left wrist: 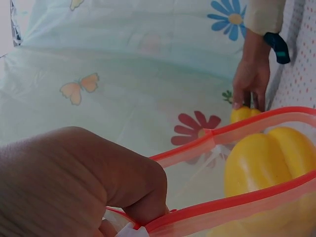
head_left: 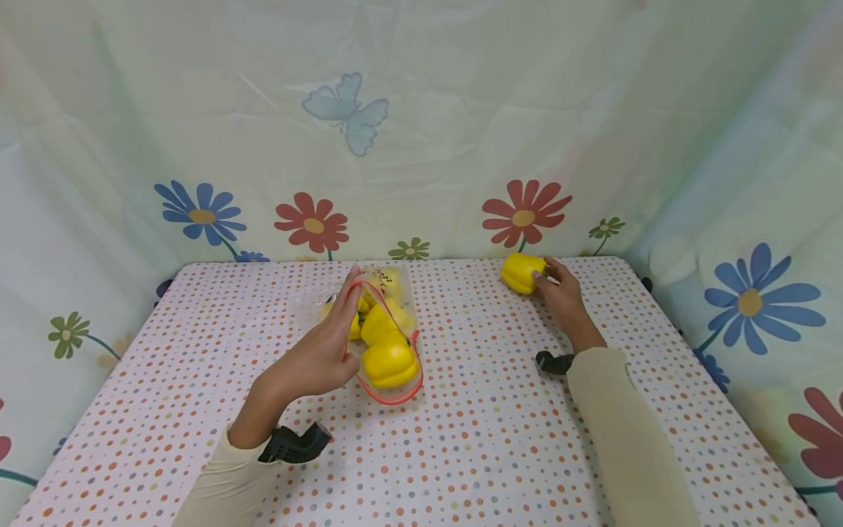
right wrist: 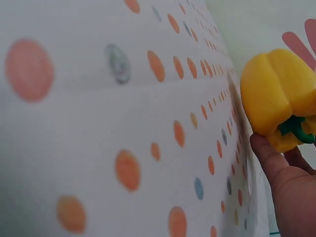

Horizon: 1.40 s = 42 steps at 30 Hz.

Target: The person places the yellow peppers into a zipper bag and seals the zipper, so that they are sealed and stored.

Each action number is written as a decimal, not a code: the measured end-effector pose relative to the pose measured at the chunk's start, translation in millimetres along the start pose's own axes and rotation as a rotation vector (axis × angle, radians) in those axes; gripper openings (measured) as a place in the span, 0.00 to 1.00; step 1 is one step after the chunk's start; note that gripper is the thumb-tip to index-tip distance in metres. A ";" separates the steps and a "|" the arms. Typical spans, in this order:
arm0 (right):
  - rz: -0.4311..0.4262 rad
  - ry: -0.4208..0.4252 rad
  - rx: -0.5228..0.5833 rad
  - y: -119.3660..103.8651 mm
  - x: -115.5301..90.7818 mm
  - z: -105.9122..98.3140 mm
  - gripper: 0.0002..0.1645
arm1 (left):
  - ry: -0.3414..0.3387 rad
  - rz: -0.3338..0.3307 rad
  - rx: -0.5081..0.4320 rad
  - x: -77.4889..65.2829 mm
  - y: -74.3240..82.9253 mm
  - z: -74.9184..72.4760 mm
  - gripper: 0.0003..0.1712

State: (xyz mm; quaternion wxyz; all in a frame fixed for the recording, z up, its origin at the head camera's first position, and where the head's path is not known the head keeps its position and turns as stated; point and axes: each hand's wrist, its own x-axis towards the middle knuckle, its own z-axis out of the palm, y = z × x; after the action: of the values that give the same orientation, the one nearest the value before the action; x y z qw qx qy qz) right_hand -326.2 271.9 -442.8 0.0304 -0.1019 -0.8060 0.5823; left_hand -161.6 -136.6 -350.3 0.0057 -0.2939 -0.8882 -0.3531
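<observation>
Left of the table's middle lies a clear plastic bag with a red edge (head_left: 399,400), its mouth spread apart. Several yellow bell peppers (head_left: 390,361) are inside it. My left hand (head_left: 323,351) holds the bag's edge on its left side; the left wrist view shows the fingers bent at the red rim (left wrist: 247,198). Far back on the right, my right hand (head_left: 561,296) grips another yellow bell pepper (head_left: 522,273) near its stem end. The right wrist view shows this pepper's green stem (right wrist: 297,129) facing the hand, with fingertips against its side.
A dotted cloth (head_left: 474,439) covers the table. Behind its far edge hangs a floral curtain (head_left: 435,146), and more curtain stands on both sides. Black camera mounts sit on the left wrist (head_left: 296,444) and right wrist (head_left: 553,362).
</observation>
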 end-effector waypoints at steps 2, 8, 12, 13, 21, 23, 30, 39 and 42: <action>-0.027 -0.003 0.022 3.2 1.3 1.4 0.38 | -0.001 -0.002 -0.005 0.0 0.0 0.2 0.61; -0.144 -0.019 0.071 18.7 10.8 9.1 0.39 | 0.002 -0.005 -0.015 0.1 0.3 0.9 0.62; -0.225 -0.064 0.091 24.4 11.5 15.6 0.41 | 0.003 -0.005 -0.011 -0.3 -0.1 1.2 0.61; -0.241 -0.077 0.095 24.9 11.0 17.2 0.41 | 0.003 -0.005 -0.010 -0.5 -0.1 1.2 0.61; -0.365 -0.189 0.142 22.7 6.3 25.8 0.46 | 0.004 -0.016 -0.010 -0.6 -0.2 1.1 0.62; -0.346 -0.224 0.153 6.7 -9.6 25.8 0.43 | 0.003 -0.016 -0.011 -0.3 0.1 1.0 0.62; -0.349 -0.305 0.182 -15.4 -38.7 30.6 0.38 | 0.007 -0.011 -0.008 -0.4 -2.5 1.6 0.62; -0.401 -0.367 0.167 -51.0 -79.6 33.8 0.35 | 0.014 0.001 -0.014 0.4 -3.5 2.7 0.63; -0.445 -0.394 0.194 -53.6 -83.9 35.7 0.34 | 0.012 -0.005 -0.014 0.6 -3.8 2.6 0.62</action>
State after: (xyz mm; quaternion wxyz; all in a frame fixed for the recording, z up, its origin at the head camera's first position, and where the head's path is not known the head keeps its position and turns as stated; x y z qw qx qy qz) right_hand -257.1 205.8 -397.7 0.0097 0.1951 -0.7395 0.6442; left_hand -163.5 -136.8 -354.5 0.0081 -0.2894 -0.8865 -0.3611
